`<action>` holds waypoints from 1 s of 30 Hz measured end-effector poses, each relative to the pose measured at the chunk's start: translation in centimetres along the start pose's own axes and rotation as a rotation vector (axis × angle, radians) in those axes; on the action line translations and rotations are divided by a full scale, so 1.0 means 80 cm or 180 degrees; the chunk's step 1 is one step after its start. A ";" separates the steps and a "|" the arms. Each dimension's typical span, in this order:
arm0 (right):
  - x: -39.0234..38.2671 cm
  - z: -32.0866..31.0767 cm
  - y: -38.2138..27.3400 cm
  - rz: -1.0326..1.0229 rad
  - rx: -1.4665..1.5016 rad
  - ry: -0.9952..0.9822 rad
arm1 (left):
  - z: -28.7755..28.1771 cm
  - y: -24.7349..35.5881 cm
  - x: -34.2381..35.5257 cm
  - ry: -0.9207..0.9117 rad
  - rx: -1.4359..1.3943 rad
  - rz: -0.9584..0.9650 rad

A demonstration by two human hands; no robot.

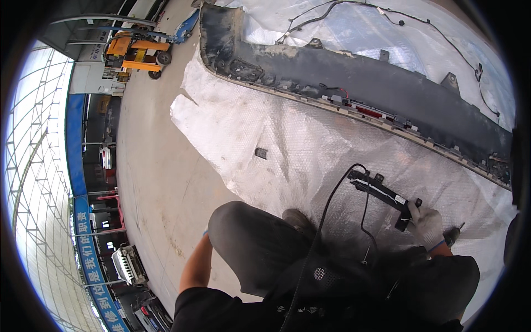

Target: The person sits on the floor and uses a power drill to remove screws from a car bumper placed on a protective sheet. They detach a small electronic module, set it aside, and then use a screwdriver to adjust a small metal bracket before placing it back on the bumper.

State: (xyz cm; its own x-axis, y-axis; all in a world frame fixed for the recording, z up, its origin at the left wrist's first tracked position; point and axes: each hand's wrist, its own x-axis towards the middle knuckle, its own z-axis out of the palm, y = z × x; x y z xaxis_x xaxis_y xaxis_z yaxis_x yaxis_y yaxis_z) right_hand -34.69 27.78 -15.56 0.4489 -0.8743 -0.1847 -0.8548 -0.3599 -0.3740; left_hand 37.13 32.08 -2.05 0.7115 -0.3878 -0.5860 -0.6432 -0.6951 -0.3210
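Person's legs, dark trousers: nearest, bent, knees apart. Black shirt below them.

Left forearm, bare: beside the left knee. Left hand hidden behind that knee; its state cannot be told.

Right hand, in a pale glove: fingers closed about the near right end of the black part.

Black part, long and narrow, with brackets and a pale label: slanting across the sheet in front of the person, far end toward the left.

Black cable, thin: arched from the person's body toward the far end of the part; whether it joins cannot be told.

Dark object with a thin tip: just beside the right hand, kind unclear.

Bubble-wrap sheet, whitish, creased: spread over the floor.

Small dark piece, roughly rectangular: alone on the sheet.

Bumper, large, dark grey, dusty, red strip along its near edge: lying beyond the black part.

Wiring harness, black: looped beyond the bumper.

Forklift, orange: far left.

White car, blue banner and trussed roof: left edge.
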 end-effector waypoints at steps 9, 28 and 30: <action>0.006 -0.017 0.013 0.0247 0.1030 0.0256 | -0.038 0.202 0.128 0.1305 -0.0267 0.1517; -0.108 -0.323 0.038 0.2237 0.3572 0.1111 | -0.013 0.239 0.179 0.2105 -0.0901 0.1653; -0.108 -0.330 0.045 0.2311 0.3542 0.1262 | 0.006 0.183 0.186 0.2173 -0.1517 0.1440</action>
State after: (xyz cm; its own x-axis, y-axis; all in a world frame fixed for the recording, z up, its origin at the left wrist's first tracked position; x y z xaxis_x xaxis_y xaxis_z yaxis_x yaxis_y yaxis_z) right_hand -48.49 25.41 8.72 -0.2657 -0.8525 -0.4501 -0.1233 0.4931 -0.8612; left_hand 38.17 16.37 -15.83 0.5316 -0.8465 0.0299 -0.8227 -0.5076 0.2560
